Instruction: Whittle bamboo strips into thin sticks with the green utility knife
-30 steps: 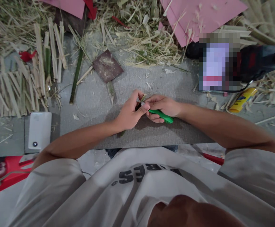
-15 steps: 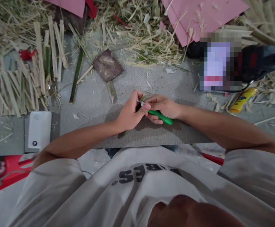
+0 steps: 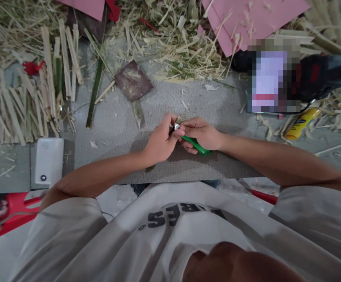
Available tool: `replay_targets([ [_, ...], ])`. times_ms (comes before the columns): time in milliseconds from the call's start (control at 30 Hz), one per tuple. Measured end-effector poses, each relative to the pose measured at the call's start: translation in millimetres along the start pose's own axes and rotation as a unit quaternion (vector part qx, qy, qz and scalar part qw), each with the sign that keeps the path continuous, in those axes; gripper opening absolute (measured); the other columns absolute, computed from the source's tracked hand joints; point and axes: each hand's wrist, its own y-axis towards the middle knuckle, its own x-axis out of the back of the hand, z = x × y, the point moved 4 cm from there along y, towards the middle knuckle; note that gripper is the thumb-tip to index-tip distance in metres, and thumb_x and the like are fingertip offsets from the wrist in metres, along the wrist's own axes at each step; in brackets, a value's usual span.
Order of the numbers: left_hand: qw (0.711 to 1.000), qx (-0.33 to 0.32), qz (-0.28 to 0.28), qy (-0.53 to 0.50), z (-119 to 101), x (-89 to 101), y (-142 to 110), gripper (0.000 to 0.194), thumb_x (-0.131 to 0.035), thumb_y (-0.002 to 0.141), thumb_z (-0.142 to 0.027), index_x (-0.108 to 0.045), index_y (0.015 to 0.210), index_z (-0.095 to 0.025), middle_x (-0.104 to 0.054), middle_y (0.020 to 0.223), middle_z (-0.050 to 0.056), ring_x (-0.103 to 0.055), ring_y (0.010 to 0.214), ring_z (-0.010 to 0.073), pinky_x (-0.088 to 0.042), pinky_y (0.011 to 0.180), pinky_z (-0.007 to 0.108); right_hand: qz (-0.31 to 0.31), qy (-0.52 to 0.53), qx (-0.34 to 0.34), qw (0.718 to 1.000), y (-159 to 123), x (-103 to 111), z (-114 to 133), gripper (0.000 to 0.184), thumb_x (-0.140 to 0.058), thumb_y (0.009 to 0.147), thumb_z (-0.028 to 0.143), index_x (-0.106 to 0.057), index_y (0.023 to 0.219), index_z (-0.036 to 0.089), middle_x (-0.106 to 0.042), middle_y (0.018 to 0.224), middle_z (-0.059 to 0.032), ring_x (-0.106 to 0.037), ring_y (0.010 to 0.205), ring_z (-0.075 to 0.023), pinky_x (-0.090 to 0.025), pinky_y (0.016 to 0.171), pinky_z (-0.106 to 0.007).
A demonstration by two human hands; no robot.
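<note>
My right hand (image 3: 206,134) is closed round a green utility knife (image 3: 199,146), whose blade points left between my hands. My left hand (image 3: 160,141) grips a narrow green bamboo strip (image 3: 150,169). The strip's lower end shows under my left wrist, and most of its length is hidden by the hand. My left thumb rests by the blade, close to my right fingertips. Just where the edge meets the bamboo is too small to make out. Both hands are low over the grey table (image 3: 114,143), in front of my chest.
Bamboo sticks (image 3: 14,113) are bunched at the left, near a white power bank (image 3: 49,160). Beyond my hands are a brown square piece (image 3: 133,81), heaped shavings (image 3: 184,58) and pink sheets (image 3: 255,19). A yellow tube (image 3: 302,123) and a dark power tool (image 3: 320,78) lie right.
The knife and my right hand have shifted slightly left, toward my left hand. My left thumb has moved a little left with them, and the blade shows brighter.
</note>
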Motion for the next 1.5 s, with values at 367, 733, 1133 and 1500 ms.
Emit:
replay_targets([
  [367,0.995,0.002,0.057,-0.082,3,0.7,8,0.062,-0.068,0.102,-0.083,-0.041,0.104,-0.028,-0.049,0.070,-0.009,-0.050,0.056,0.0121,-0.034,0.053,0.029,0.085,0.034,-0.063,0.994,3,9,3,0.043,-0.082,0.111,0.046,-0.064,0.095,0.012,-0.059,0.062,0.0029,-0.060,0.044,-0.0121,-0.050,0.041,-0.020],
  [733,0.998,-0.019,0.036,-0.053,3,2.5,10,0.068,-0.060,0.100,-0.092,-0.043,0.101,-0.026,-0.046,0.076,-0.007,-0.050,0.060,0.0112,-0.037,0.056,0.030,0.029,0.043,-0.027,0.998,-1,3,-2,0.049,-0.085,0.109,0.053,-0.063,0.091,0.012,-0.057,0.062,0.0038,-0.056,0.044,-0.0099,-0.051,0.042,-0.020],
  [1133,0.997,0.014,0.047,-0.053,3,0.9,7,0.069,-0.067,0.097,-0.091,-0.039,0.102,-0.028,-0.042,0.071,-0.008,-0.046,0.057,0.0125,-0.034,0.056,0.031,0.104,0.043,-0.092,0.989,3,11,2,0.044,-0.085,0.109,0.048,-0.065,0.093,0.013,-0.056,0.061,0.0040,-0.057,0.042,-0.0118,-0.049,0.040,-0.020],
  [1500,0.999,-0.042,0.015,-0.013,0,2.7,7,0.066,-0.053,0.104,-0.091,-0.041,0.102,-0.026,-0.050,0.082,-0.004,-0.053,0.067,0.0136,-0.041,0.063,0.033,0.022,0.018,-0.022,0.999,1,3,-1,0.053,-0.087,0.106,0.058,-0.060,0.088,0.015,-0.055,0.063,0.0043,-0.053,0.046,-0.0096,-0.050,0.041,-0.020],
])
